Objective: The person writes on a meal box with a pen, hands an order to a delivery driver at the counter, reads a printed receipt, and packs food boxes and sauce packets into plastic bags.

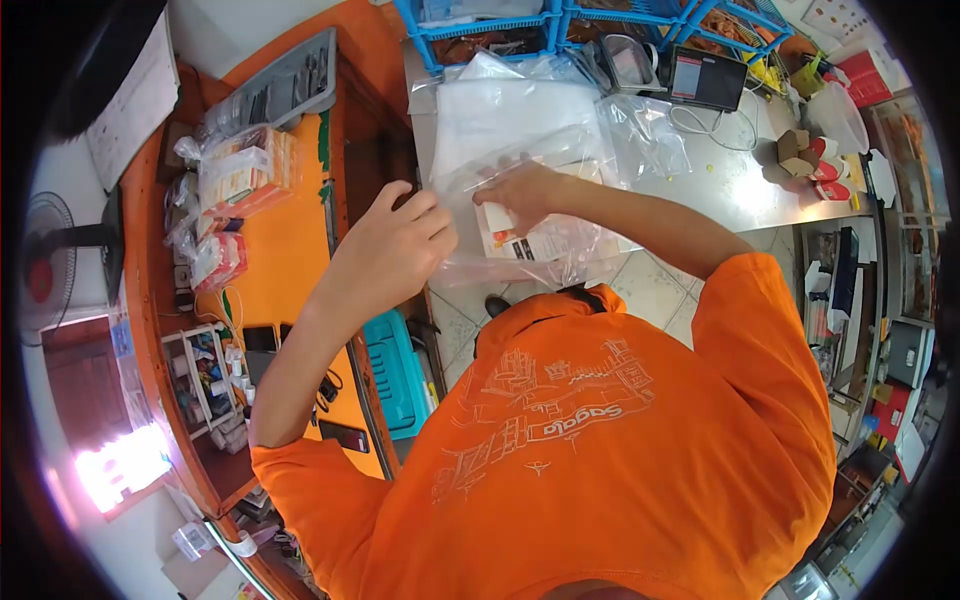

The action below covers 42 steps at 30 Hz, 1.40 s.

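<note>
A clear plastic bag (575, 245) lies at the front edge of the metal table, with white printed boxes (545, 246) inside it. My left hand (388, 248) is at the bag's left side, its fingers curled on the thin plastic. Over the boxes, my right hand (520, 196) has its fingers and thumb closed around a white box (497, 217); the film partly veils the fingertips. Behind the hands lies a stack of clear plastic bags (510, 110).
Blue baskets (490, 35) line the table's (700, 190) back, near a dark-screened device (706, 78). Small red and brown boxes (795, 155) stand at right. The orange counter (270, 270) at left holds wrapped packs (245, 180), a grey tray (290, 85) and a phone (343, 435).
</note>
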Motion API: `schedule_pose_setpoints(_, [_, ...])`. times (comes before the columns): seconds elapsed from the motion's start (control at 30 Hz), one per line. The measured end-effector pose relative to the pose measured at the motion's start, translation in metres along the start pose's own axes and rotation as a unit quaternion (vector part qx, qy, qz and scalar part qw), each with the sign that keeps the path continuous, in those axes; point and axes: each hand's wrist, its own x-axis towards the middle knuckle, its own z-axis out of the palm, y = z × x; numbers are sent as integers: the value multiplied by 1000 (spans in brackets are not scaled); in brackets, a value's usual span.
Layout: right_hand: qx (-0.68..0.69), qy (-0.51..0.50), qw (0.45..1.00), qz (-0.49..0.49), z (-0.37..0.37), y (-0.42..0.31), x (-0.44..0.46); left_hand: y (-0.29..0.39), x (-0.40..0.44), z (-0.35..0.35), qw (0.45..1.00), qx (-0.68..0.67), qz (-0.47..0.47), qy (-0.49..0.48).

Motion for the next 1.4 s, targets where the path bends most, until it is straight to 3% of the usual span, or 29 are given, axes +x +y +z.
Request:
schedule_pose_setpoints(0.2, [49,-153,986,37,-31,-2,0,2,12,-8,1000,-9,-24,0])
schedule_pose_setpoints(0.3, [-84,-54,995,27,-24,9,-25,1,15,-14,997,-58,-44,-11])
schedule_pose_setpoints(0.37, [-95,-11,995,19,-33,4,-43,3,21,-25,993,-86,-79,-9])
schedule_pose_setpoints(0.43, [-14,76,996,-36,-53,10,-54,4,20,-43,984,-123,-127,21])
schedule_pose_setpoints(0.5, [155,198,958,-139,-79,22,-65,1,8,-61,965,-171,-185,77])
schedule_pose_setpoints(0.57, [360,147,921,-28,-130,52,-73,-6,-6,-63,953,-167,-211,137])
schedule_pose_setpoints(0.6, [329,269,904,41,-132,72,-63,-12,-10,-64,946,-165,-223,167])
schedule_pose_setpoints(0.7, [227,415,874,108,-108,174,11,-26,4,-61,941,-176,-217,189])
schedule_pose_setpoints(0.8, [139,460,852,209,-77,258,97,-43,23,-53,938,-191,-205,203])
schedule_pose_setpoints(0.87, [53,453,862,219,-74,284,134,-54,31,-39,926,-218,-211,225])
schedule_pose_setpoints(0.97, [-75,392,877,268,-72,298,166,-70,39,-14,888,-259,-281,255])
schedule_pose_setpoints(1.1, [47,217,933,283,-99,303,165,-90,52,16,845,-316,-341,263])
schedule_pose_setpoints(1.23, [97,368,894,238,-69,332,176,-113,83,41,807,-398,-339,275])
schedule_pose_setpoints(1.4, [248,425,851,182,-77,336,165,-158,143,99,622,-603,-397,303])
